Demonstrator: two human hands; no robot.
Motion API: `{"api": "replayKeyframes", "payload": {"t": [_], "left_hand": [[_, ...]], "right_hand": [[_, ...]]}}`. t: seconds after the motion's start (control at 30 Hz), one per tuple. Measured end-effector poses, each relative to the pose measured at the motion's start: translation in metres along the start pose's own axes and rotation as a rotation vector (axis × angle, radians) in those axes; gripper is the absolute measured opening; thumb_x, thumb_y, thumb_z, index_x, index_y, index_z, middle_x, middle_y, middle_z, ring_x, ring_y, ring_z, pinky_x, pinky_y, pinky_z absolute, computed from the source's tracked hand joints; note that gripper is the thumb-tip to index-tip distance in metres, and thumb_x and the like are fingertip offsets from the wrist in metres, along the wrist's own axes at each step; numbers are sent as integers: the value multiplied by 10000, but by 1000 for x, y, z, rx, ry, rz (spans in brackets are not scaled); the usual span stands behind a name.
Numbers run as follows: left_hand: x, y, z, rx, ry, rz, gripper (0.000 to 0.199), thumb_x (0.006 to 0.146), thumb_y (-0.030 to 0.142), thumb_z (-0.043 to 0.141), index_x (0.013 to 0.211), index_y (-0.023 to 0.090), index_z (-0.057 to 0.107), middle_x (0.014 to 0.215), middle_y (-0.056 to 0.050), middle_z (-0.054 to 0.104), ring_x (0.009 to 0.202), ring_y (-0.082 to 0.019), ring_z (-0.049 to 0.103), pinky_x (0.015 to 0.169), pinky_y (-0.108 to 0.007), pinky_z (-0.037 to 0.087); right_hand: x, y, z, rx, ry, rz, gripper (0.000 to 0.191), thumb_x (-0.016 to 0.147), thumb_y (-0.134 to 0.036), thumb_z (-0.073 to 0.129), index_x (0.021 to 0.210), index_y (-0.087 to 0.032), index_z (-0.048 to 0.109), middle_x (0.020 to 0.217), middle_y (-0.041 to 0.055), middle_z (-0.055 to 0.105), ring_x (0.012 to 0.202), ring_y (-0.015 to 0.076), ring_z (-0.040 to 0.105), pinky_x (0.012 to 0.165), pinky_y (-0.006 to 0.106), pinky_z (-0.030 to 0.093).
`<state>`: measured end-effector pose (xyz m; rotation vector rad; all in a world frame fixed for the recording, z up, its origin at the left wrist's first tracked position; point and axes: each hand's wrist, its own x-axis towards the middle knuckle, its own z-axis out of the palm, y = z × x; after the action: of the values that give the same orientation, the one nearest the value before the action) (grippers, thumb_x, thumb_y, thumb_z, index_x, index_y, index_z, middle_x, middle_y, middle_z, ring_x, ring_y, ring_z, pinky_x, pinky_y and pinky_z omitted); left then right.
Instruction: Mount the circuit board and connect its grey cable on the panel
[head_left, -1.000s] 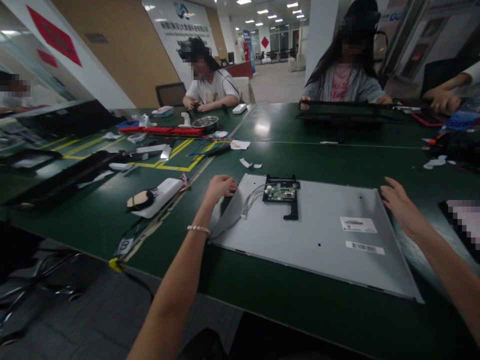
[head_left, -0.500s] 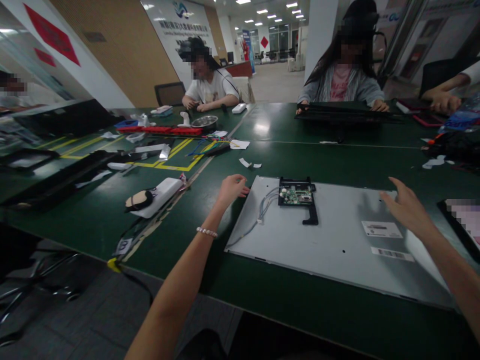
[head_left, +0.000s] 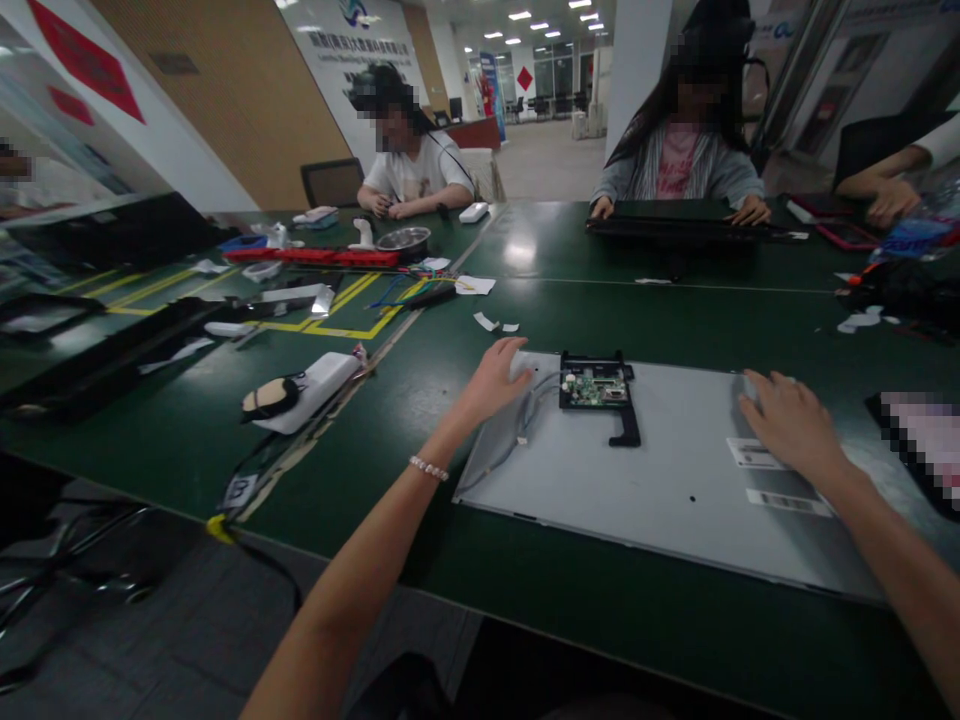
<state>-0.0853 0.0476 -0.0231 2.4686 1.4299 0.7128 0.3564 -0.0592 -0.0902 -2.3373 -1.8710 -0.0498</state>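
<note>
A flat silver-grey display panel (head_left: 660, 530) lies back side up on the green table in front of me. A green circuit board (head_left: 596, 387) in a black bracket (head_left: 624, 430) sits near its far edge, and grey cables (head_left: 525, 420) run from it to the left. My left hand (head_left: 491, 380) is open over the panel's far left corner, fingers stretched out. My right hand (head_left: 799, 425) is open above the far right part, beside a white label (head_left: 754, 453). Whether either hand touches the panel I cannot tell. Neither hand holds anything.
A white power strip (head_left: 322, 390) with a tan-and-black round item (head_left: 270, 397) lies to the left. Paper scraps (head_left: 486, 321) lie beyond the panel. A tablet-like device (head_left: 915, 440) is at right. Across the table, a person handles a black panel (head_left: 675, 228).
My left hand has moved right, from beside the panel to over its corner. My right hand has shifted left and inward over the panel. The view has moved slightly.
</note>
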Motion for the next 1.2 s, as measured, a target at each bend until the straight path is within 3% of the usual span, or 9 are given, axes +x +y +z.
{"api": "replayKeyframes", "payload": {"t": [0.07, 0.17, 0.33, 0.57, 0.9, 1.2], "left_hand": [[0, 9, 5, -98, -103, 102, 705, 869, 430, 580, 1475, 160, 343, 1558, -153, 310, 1450, -262, 276, 1188, -423, 241], [6, 18, 11, -222, -265, 124, 930, 793, 508, 664, 1541, 208, 199, 1619, -140, 159, 1491, -300, 143, 1205, -470, 164], [19, 22, 19, -396, -395, 140, 1075, 723, 492, 737, 1559, 172, 142, 1615, -161, 162, 1477, -329, 186, 1214, -460, 148], [20, 21, 24, -466, -390, 145, 1052, 709, 471, 757, 1548, 163, 203, 1562, -173, 302, 1429, -340, 304, 1196, -480, 205], [12, 59, 28, -439, -447, 220, 1012, 711, 470, 745, 1535, 168, 242, 1561, -182, 292, 1425, -353, 301, 1183, -515, 217], [5, 65, 39, -445, -442, 263, 988, 722, 459, 717, 1539, 191, 230, 1559, -171, 289, 1429, -347, 296, 1184, -527, 228]], "right_hand": [[-2, -2, 3, -45, 4, -8, 559, 995, -464, 233, 1461, -213, 410, 1460, 220, 410, 1320, 442, 392, 967, 585, 399], [-2, -4, 5, -73, 14, -17, 558, 996, -450, 230, 1468, -213, 410, 1456, 225, 416, 1297, 449, 411, 947, 590, 415], [-1, -5, 5, -79, 32, -15, 568, 1000, -448, 211, 1469, -203, 417, 1458, 230, 416, 1292, 455, 412, 937, 602, 421], [-2, -8, 5, -98, 61, -19, 552, 996, -428, 242, 1464, -200, 428, 1446, 221, 434, 1276, 445, 432, 940, 594, 421], [-3, -13, 2, -106, 43, -1, 544, 1004, -421, 226, 1473, -215, 409, 1474, 214, 412, 1301, 442, 413, 960, 579, 400], [-2, -13, 2, -100, 36, -15, 553, 1004, -414, 212, 1480, -203, 399, 1479, 235, 403, 1303, 447, 403, 965, 575, 389]]}}
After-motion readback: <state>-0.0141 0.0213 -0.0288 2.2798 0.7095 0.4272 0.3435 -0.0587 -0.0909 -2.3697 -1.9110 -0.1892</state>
